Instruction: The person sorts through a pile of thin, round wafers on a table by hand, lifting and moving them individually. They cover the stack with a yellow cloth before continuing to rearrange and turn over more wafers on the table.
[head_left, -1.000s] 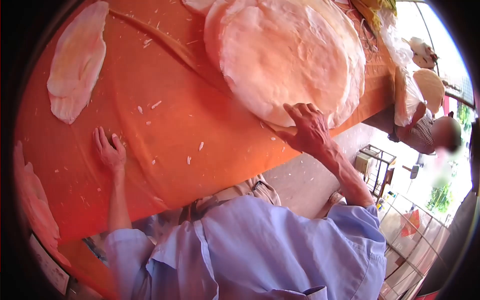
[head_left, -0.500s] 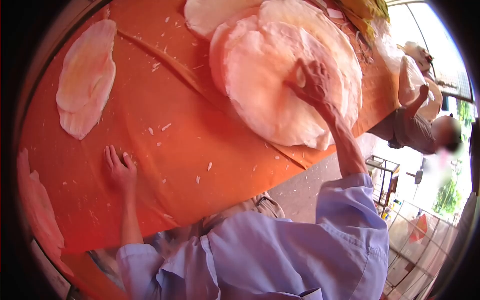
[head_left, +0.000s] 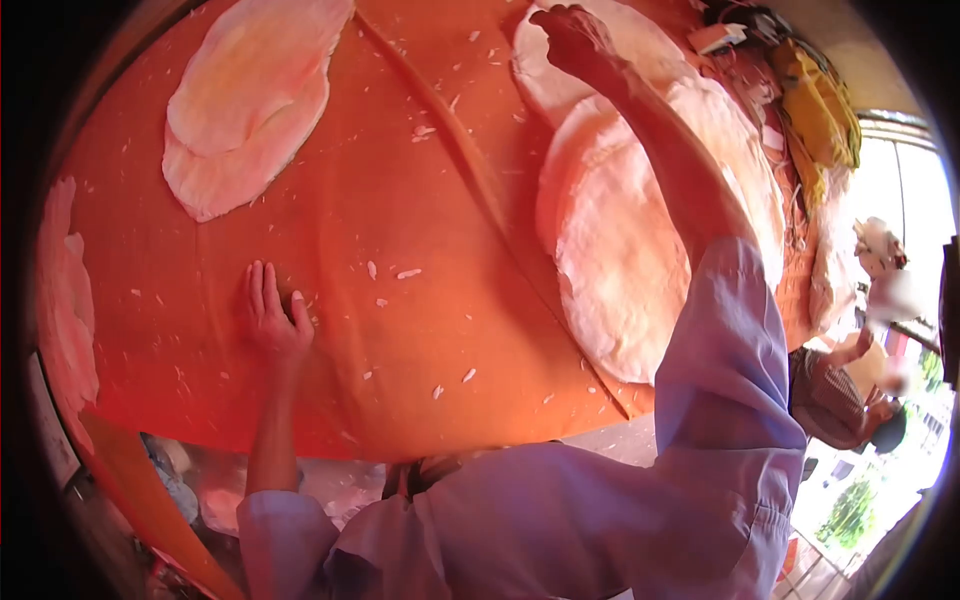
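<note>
My left hand (head_left: 278, 318) rests palm down on the orange cloth (head_left: 420, 340), its fingers stretched out and nothing in it. At the top, my right hand (head_left: 574, 32) reaches over a pale round sheet (head_left: 545, 85); what its fingers touch or hold is too small to make out. Beneath my right forearm lies a pile of large, pale, ragged-edged sheets (head_left: 620, 250), partly hidden by the arm. Two overlapping pale sheets (head_left: 245, 100) lie at the upper left, away from both hands.
More pale sheets (head_left: 68, 310) lie along the left edge. Small white scraps are scattered over the cloth. A yellow bag (head_left: 815, 105), cords and a white plastic bag (head_left: 832, 250) are at the upper right. Another person (head_left: 835, 395) is beyond the right side.
The view has turned, and the sheets appear shifted. My right hand has moved from the middle of the pile to the sheet beyond it. My left hand still rests on the cloth.
</note>
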